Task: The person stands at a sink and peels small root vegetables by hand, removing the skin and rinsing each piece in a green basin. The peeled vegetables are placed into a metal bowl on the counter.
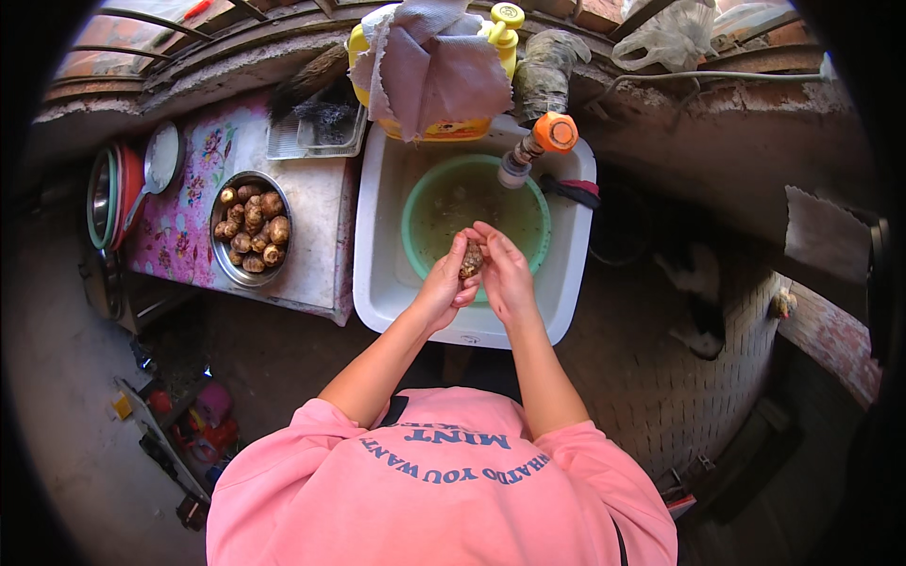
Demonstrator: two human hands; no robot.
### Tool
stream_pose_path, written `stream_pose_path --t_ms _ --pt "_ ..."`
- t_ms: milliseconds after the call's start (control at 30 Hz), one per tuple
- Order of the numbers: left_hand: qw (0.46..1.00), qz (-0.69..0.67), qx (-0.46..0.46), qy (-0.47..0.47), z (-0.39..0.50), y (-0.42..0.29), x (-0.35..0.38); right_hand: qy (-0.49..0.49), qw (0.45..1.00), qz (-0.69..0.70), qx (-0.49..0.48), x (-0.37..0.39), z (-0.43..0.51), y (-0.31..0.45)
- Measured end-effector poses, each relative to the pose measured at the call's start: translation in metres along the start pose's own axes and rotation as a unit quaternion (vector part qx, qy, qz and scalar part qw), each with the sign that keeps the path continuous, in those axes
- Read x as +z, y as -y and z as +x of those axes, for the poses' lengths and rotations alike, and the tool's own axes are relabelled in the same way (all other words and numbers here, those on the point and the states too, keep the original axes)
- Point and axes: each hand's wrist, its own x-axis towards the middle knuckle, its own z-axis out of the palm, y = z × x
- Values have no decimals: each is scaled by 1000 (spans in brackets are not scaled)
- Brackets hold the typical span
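Between both hands is a small brown taro corm (471, 260), held above the near part of a green plastic basin (409, 244) of murky water. My left hand (447, 283) has its thumb and fingers closed around the corm's left side. From the right, my right hand (506, 272) touches or cups it with its fingers curved; how firmly it grips is partly hidden. The green basin sits inside a white sink (382, 283). Left of the sink, a steel bowl (248, 278) holds several brown taro corms (253, 212).
An orange-handled tap (555, 132) reaches over the sink's back right. A dark and red cloth or brush (577, 191) lies on its right rim. Behind stands a yellow jug (504, 35) under a grey cloth (453, 78). A clear plastic tray (283, 141) and a ladle (163, 159) lie left.
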Motion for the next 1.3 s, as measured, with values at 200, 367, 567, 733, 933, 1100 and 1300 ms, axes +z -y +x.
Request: stream_pose_path --t_ms 200,367,567,733,933,1100,1300 --pt "996 55 12 -70 4 8 -5 32 981 -183 -55 10 -21 -4" --pt "924 291 198 -149 27 50 -24 -64 976 -192 -78 6 -1 -39" --pt "904 308 273 -115 10 37 -8 -93 996 -8 -6 16 15 -23" --pt "971 183 109 -111 6 8 -16 86 987 -133 34 3 -9 -10" --pt "995 75 11 -57 -2 5 -10 77 984 -156 -35 2 -13 -8" --pt "996 41 58 -53 -3 17 7 -56 992 -115 -11 7 -5 -10" --pt "998 -50 10 28 2 9 -22 4 996 -93 7 1 -2 -1"
